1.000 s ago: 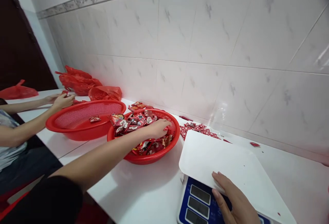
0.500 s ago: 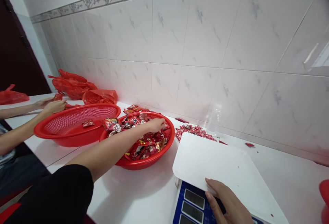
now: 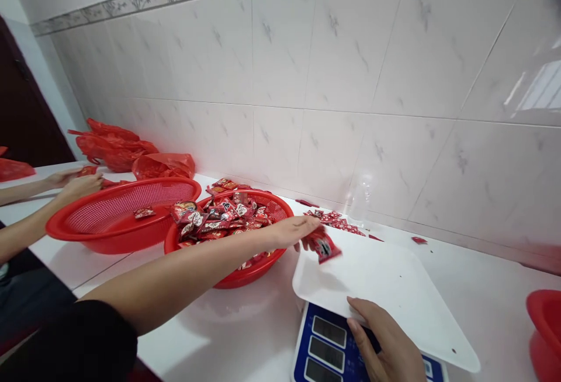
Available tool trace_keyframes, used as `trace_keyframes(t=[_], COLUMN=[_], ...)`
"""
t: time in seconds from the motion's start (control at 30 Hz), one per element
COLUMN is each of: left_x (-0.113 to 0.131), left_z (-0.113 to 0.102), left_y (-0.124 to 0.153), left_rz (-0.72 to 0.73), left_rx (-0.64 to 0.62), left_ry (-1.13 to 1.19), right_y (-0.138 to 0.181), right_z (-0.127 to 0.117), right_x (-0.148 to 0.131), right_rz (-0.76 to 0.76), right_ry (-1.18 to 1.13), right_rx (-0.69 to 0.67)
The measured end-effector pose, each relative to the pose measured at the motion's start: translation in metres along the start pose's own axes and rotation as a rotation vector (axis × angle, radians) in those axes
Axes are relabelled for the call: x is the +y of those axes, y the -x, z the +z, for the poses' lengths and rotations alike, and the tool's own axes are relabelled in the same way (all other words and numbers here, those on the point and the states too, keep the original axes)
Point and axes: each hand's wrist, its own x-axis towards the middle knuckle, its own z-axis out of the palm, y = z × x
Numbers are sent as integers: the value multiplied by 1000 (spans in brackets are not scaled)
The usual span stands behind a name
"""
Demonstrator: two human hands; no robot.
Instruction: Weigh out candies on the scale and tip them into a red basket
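Observation:
My left hand (image 3: 300, 230) reaches over the near-left corner of the white weighing tray (image 3: 377, 277), closed on a red snack packet (image 3: 325, 246). Whether it holds more than one packet is partly hidden under the fingers. Below and to the left, a red plastic basket (image 3: 280, 207) is heaped with small shiny wrapped snacks (image 3: 232, 212). My right hand (image 3: 390, 341) rests at the tray's front edge, over the blue panel of the digital scale (image 3: 326, 344). Its visible fingers are stretched out and slightly apart, with nothing held.
Another person's hands (image 3: 79, 183) handle red packaging behind a second red basket (image 3: 123, 240) with a packet inside. Red plastic bags (image 3: 114, 145) lie at the back left. Small red packets (image 3: 337, 220) and a clear plastic container (image 3: 362, 198) are along the wall. Red tub (image 3: 546, 318) at right.
My left hand has come up out of the full basket and moved right to the tray, bringing a red snack packet. My right hand stays at the scale.

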Motion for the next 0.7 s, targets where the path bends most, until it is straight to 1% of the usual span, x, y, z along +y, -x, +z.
trace_keyframes(t=[0.03,0.1,0.17,0.23,0.3,0.37,0.43,0.53,0.63,0.7], left_x=[0,-7,-23,-45,-68,-87,-100,-111,-114,-113], left_z=[4,1,-12,-32,-49,-59,-61,-55,-50,-48], left_y=[-4,-14,-24,-32,-34,-34,-35,-41,-48,-49], left_rz=[11,2,-52,-143,-231,-310,-369,-413,-387,-312], left_rx=[-7,43,138,187,141,65,15,-6,-4,4], left_ry=[-17,-83,-184,-304,-421,-523,-609,-691,-697,-661], right_y=[0,-1,-1,-2,-2,-2,-1,-2,-4,-5], right_z=[0,0,0,0,1,2,4,6,6,7], right_x=[0,0,0,-1,-1,0,2,4,5,5], right_rz=[-6,-15,-18,-20,-23,-26,-41,-77,-104,-111], right_ry=[0,-3,-4,-7,-9,-3,7,10,4,9], right_rx=[1,10,21,30,36,40,43,42,44,54])
